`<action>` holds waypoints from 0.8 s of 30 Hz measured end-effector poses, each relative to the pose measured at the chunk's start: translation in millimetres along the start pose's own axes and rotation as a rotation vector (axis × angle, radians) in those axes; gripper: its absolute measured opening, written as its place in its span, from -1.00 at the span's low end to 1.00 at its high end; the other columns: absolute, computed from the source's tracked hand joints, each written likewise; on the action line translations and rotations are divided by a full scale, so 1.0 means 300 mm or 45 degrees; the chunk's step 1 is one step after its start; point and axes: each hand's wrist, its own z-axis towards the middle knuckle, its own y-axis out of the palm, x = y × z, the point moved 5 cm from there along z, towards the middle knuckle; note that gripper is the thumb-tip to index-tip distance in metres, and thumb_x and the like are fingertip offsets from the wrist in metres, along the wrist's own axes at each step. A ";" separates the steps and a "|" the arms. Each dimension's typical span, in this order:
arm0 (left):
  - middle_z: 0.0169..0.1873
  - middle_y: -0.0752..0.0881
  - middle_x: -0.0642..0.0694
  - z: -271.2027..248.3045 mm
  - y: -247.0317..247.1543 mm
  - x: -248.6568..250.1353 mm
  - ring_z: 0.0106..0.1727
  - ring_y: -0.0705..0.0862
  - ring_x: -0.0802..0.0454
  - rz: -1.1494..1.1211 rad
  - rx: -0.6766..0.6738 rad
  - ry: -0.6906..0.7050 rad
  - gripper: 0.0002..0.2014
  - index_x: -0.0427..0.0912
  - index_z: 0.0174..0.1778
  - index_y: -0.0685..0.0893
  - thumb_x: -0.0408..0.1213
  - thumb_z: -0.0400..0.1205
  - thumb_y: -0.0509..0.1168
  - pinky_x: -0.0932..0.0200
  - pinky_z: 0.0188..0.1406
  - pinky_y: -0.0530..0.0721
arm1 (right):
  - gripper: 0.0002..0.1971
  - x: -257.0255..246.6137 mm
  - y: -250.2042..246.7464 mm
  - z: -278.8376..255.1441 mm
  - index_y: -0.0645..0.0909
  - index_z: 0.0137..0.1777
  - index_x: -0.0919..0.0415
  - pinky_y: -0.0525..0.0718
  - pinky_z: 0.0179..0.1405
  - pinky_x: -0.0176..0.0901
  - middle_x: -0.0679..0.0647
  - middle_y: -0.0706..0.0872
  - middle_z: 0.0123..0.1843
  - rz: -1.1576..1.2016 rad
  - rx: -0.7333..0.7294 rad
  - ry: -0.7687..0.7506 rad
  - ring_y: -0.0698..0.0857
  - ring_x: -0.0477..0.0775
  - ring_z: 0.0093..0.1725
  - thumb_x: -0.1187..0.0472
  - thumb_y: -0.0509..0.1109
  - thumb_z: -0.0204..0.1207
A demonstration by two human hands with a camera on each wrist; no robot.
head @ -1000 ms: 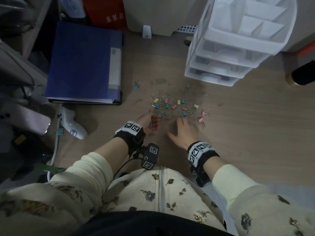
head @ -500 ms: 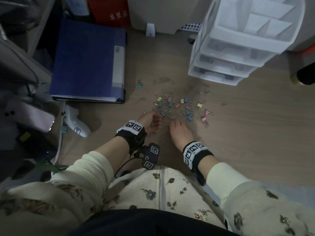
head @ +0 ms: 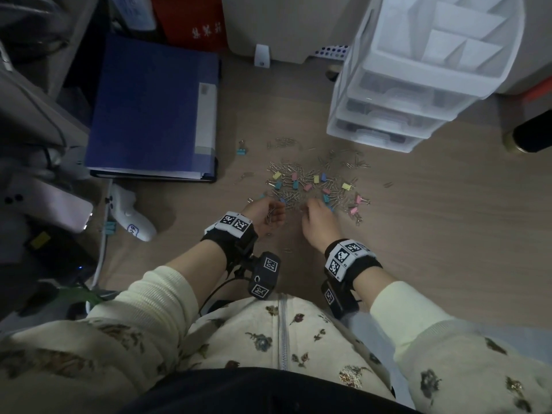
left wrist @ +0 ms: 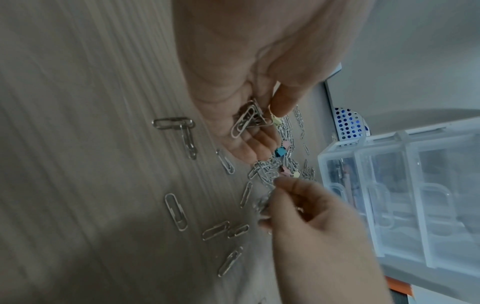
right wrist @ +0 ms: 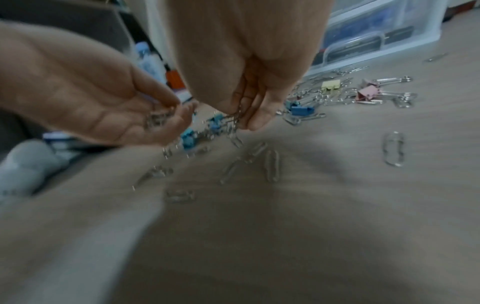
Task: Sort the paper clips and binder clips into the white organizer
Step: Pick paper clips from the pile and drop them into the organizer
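A mixed pile of silver paper clips and pastel binder clips (head: 313,183) lies on the wooden floor in front of the white organizer (head: 418,70), whose drawers are closed. My left hand (head: 273,212) is palm-up and cupped at the pile's near left edge. It holds several paper clips (left wrist: 246,121) under the thumb. My right hand (head: 310,207) hovers just to its right, pinching a small bunch of paper clips (right wrist: 236,117) between thumb and fingers above the floor. Loose paper clips (left wrist: 176,211) lie scattered below both hands.
A blue binder (head: 155,109) lies on the floor at the left, with a white handheld device (head: 131,216) below it. One stray blue binder clip (head: 242,150) sits beside the binder. A black round object (head: 534,132) stands at the right edge. Clutter fills the far left.
My right hand went from lying spread on the floor at the pile's edge to gathering its fingers, and now pinches clips close to the left hand. The left hand stayed cupped in place.
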 end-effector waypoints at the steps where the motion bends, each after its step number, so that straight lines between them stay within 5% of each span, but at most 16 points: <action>1: -0.52 0.60 -0.07 -0.003 0.007 0.002 -0.51 0.55 0.09 -0.009 -0.014 0.002 -0.72 -0.31 -0.26 0.60 -0.34 0.72 0.09 0.25 -0.40 0.55 | -0.76 -0.016 -0.017 0.007 0.52 0.22 0.34 0.59 0.11 0.03 0.25 0.60 0.22 0.108 0.047 -0.029 0.61 0.26 0.17 0.33 0.15 0.62; 4: -0.48 0.59 -0.11 -0.019 0.027 0.008 -0.52 0.56 0.07 -0.032 -0.076 -0.011 -0.76 -0.30 -0.23 0.55 -0.39 0.71 0.06 0.25 -0.42 0.53 | -0.75 -0.088 -0.064 0.021 0.57 0.24 0.29 0.52 0.17 -0.11 0.19 0.65 0.21 0.327 0.159 -0.132 0.61 0.15 0.21 0.31 0.20 0.62; 8: -0.51 0.75 -0.05 -0.055 0.065 0.023 -0.53 0.72 0.15 -0.077 -0.215 0.046 -0.70 -0.22 -0.13 0.61 -0.33 0.76 -0.02 0.32 -0.53 0.68 | -0.76 -0.165 -0.088 0.020 0.59 0.24 0.25 0.63 0.19 -0.05 0.14 0.72 0.16 0.482 0.157 -0.239 0.68 0.10 0.14 0.29 0.26 0.62; 12: -0.32 0.79 -0.03 -0.067 0.076 0.037 -0.36 0.76 0.16 -0.126 -0.325 0.072 -0.71 -0.16 -0.02 0.64 -0.29 0.76 -0.01 0.29 -0.40 0.71 | -0.75 -0.174 -0.100 0.015 0.57 0.27 0.22 0.64 0.20 -0.08 0.10 0.73 0.16 0.501 0.116 -0.282 0.69 0.06 0.14 0.29 0.27 0.62; 14: -0.29 0.74 -0.08 -0.061 0.068 0.041 -0.39 0.72 0.13 -0.136 -0.293 0.057 -0.73 -0.21 -0.02 0.63 -0.31 0.75 0.01 0.30 -0.42 0.68 | -0.76 -0.164 -0.105 0.019 0.58 0.25 0.19 0.66 0.19 -0.01 0.07 0.74 0.13 0.509 0.122 -0.294 0.70 0.05 0.11 0.27 0.27 0.62; 19: -0.70 0.54 0.01 -0.033 0.024 0.021 -0.74 0.46 0.20 -0.119 -0.053 -0.051 -0.76 -0.23 -0.31 0.54 -0.34 0.67 0.13 0.43 -0.71 0.45 | -0.80 -0.119 -0.127 0.013 0.62 0.18 0.18 0.65 0.04 -0.06 0.05 0.75 0.08 0.398 0.224 -0.247 0.70 0.05 0.02 0.26 0.26 0.61; 24: -0.72 0.43 0.10 -0.016 0.000 0.017 -0.75 0.34 0.24 -0.031 -0.014 -0.075 -0.74 -0.17 -0.33 0.58 -0.25 0.66 0.14 0.42 -0.70 0.27 | -0.60 -0.028 -0.047 -0.009 0.43 0.40 0.23 0.56 0.02 -0.08 0.15 0.51 0.38 -0.029 -0.013 -0.068 0.60 0.15 0.20 0.11 0.25 0.61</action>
